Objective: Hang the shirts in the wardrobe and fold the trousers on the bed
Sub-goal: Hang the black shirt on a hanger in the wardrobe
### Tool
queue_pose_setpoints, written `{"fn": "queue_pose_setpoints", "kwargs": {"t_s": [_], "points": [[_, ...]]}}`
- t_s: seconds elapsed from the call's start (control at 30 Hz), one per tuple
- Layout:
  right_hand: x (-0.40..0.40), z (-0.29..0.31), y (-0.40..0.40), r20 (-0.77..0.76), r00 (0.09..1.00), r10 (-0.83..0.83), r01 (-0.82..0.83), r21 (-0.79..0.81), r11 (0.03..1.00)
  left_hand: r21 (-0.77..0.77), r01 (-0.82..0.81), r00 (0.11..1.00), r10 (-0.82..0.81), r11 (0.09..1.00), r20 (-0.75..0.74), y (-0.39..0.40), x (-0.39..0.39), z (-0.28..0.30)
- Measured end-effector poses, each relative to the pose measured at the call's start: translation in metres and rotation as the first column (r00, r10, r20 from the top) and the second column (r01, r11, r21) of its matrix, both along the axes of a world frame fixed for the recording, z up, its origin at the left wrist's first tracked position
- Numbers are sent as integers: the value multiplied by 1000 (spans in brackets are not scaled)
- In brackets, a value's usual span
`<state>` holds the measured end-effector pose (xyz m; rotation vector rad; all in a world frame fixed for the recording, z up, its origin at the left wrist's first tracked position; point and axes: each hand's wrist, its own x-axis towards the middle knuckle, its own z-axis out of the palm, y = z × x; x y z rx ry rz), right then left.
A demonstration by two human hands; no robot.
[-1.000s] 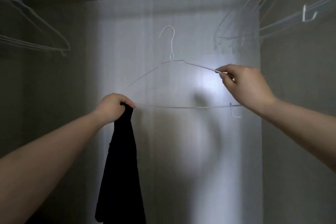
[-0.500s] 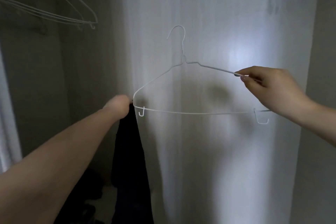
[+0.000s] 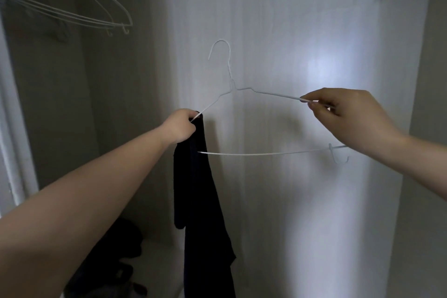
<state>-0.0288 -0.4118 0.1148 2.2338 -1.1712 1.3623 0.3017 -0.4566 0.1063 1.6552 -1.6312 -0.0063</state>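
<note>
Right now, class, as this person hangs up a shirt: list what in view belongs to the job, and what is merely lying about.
Belongs to the job:
- white wire hanger, pinched by the right hand
- dark garment, gripped with the hanger's end by the left hand

Lying about:
- spare wire hangers, upper left
- dark pile on the wardrobe floor

Single head view, worn camera, wide-angle. Looks forward and slightly down into the wardrobe (image 3: 290, 31) at its pale back wall, close in. Both forearms reach in from the bottom corners. Hanging wire hangers (image 3: 72, 7) cut by top-left edge; wardrobe floor at bottom-left.
</note>
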Motion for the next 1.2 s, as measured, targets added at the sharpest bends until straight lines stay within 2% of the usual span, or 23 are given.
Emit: {"fn": "queue_pose_setpoints", "kwargs": {"t_s": [0.1,0.23,0.37,0.5,0.57,0.67,0.7,0.77,0.83,0.87,0.93,1.0,1.1,1.2], "points": [[3,-3,1,-26,1000,7,-7,-27,1000,-33,85,991,-88,996,-103,2,-17,3],[3,-9,-3,-30,999,13,-15,-43,999,-98,204,920,-225,974,-322,6,-37,5],[3,-18,-7,-64,998,16,-18,-33,999,-161,286,868,-327,944,-375,12,-60,9],[0,-22,-11,-82,997,3,-7,-50,999,-228,404,758,-464,886,-458,21,-73,17],[-2,-21,-11,-85,996,8,-13,-64,998,-261,417,721,-491,871,-489,25,-75,19],[-4,-17,-8,-194,980,-34,17,-89,996,-314,312,738,-437,897,-514,22,-76,18],[-4,-15,-6,-264,962,-72,40,-124,992,-331,266,748,-411,905,-521,20,-75,17],[-4,-10,-2,-431,882,-192,57,-307,950,-345,207,761,-372,916,-532,16,-75,14],[-1,-10,4,-536,806,-249,-53,-486,873,-347,181,754,-356,920,-552,15,-74,12],[4,-14,9,-570,795,-208,-149,-516,844,-351,171,745,-354,921,-565,16,-74,13],[19,-29,22,-659,751,-35,-331,-423,844,-360,151,735,-348,921,-582,18,-73,14],[38,-49,30,-756,642,127,-411,-200,889,-360,140,731,-342,922,-591,22,-76,17],[64,-76,27,-837,490,245,-256,131,958,-361,146,747,-342,921,-570,28,-82,20],[76,-92,19,-855,445,267,-79,259,963,-367,132,769,-329,921,-548,34,-81,23]]}}
